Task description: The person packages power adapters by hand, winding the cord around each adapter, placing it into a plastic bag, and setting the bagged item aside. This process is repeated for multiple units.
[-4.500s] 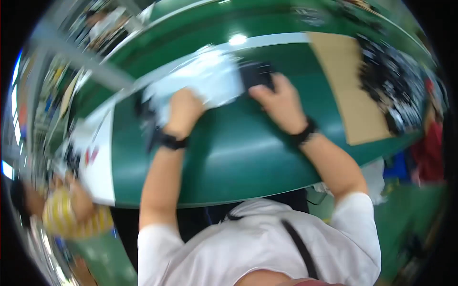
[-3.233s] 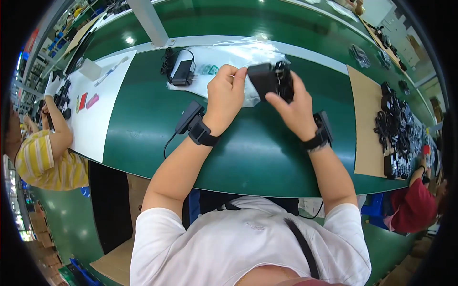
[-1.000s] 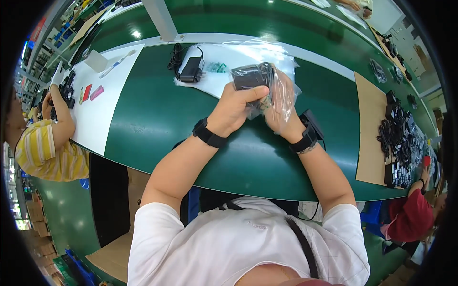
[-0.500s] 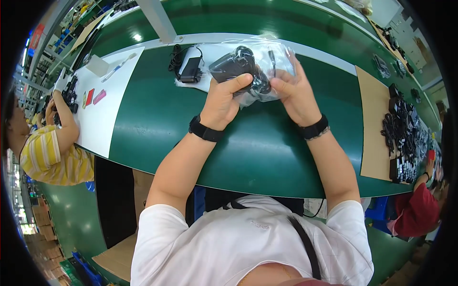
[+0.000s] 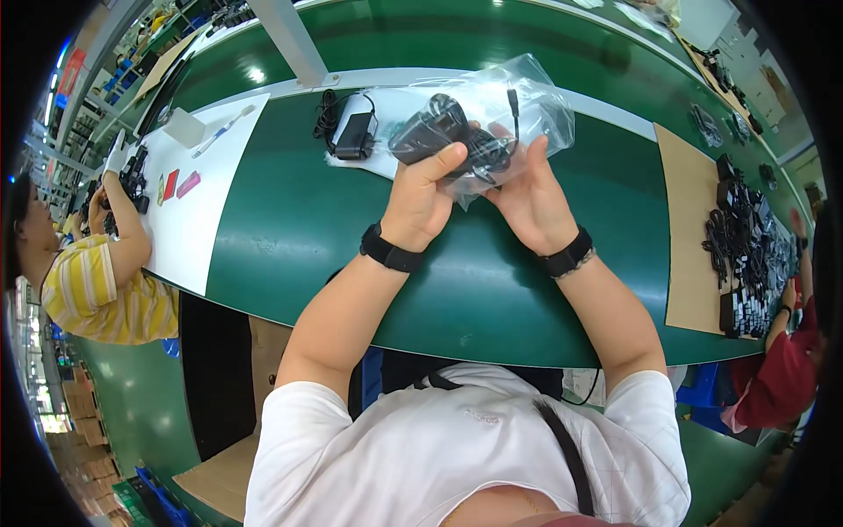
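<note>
A black power adapter (image 5: 428,132) with a coiled cable lies inside a clear plastic bag (image 5: 551,110), held above the green table. My left hand (image 5: 423,198) is closed round the near left side of the bag, its thumb pressing on the adapter. Beside the bag's right side, my right hand (image 5: 537,200) is open, thumb up and apart, with some fingertips hidden behind the plastic. The cable's slim plug end (image 5: 514,101) shows through the bag. Another black adapter (image 5: 355,136) with its cord rests on the white sheet just beyond my left hand.
Many black adapters and cables (image 5: 746,237) cover brown cardboard (image 5: 689,263) at the right. A white sheet (image 5: 198,220) at the left bears a red and a pink piece and a brush. Co-workers sit at both ends. A grey post (image 5: 290,39) rises at the far edge.
My right hand has loosened from the bag and turned, its thumb now up. The bag's right end has spread outward and upward. My left hand keeps its hold.
</note>
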A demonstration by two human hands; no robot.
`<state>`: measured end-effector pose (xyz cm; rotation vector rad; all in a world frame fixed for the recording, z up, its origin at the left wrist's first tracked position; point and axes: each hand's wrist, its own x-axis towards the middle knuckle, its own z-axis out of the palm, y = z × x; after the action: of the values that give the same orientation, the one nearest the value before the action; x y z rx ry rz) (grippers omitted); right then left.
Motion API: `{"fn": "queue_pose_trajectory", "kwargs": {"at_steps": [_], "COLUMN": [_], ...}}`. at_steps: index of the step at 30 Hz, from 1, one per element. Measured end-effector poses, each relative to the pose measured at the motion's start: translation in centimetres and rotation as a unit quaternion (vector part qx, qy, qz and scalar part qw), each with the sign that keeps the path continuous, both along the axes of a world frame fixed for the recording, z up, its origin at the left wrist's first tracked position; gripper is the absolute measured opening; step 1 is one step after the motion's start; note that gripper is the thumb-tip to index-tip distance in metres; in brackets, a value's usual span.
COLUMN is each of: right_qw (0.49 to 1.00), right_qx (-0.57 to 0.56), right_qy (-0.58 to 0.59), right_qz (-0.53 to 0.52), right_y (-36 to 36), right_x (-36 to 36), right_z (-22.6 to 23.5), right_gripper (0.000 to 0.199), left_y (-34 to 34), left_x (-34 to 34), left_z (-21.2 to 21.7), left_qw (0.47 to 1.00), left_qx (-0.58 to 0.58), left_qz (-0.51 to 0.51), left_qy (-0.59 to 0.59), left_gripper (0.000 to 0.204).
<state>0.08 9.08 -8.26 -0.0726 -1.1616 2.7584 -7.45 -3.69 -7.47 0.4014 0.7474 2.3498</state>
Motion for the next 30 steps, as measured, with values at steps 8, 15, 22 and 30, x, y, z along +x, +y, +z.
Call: {"fn": "queue_pose_trajectory", "kwargs": {"at_steps": [8, 15, 22, 30], "right_qw": [0.982, 0.935, 0.691, 0.918], "right_qx": [0.064, 0.189, 0.572, 0.349], "right_qy": [-0.04, 0.02, 0.14, 0.008], "right_qz": [-0.172, -0.299, -0.42, -0.188], "right_y": [0.1, 2.3, 2.2, 0.9], "right_x": [-0.3, -0.4, -0.3, -0.3], "right_z": [0.1, 1.3, 0.5, 1.7], "right_gripper": [0.018, 0.012, 0.015, 0.023], "left_y": [1.4, 1.6, 1.9, 0.7], "left_x": [2.0, 2.1, 2.5, 1.5], "left_z": [-1.8, -1.5, 1.3, -0.1], "left_qw": [0.999, 0.997, 0.942, 0.785], "left_qx": [-0.048, -0.065, -0.226, -0.336], "left_qz": [0.0, -0.051, 0.073, 0.293], "left_qy": [-0.015, 0.001, 0.236, 0.43], "left_gripper": [0.033, 0.047, 0.056, 0.029]}}
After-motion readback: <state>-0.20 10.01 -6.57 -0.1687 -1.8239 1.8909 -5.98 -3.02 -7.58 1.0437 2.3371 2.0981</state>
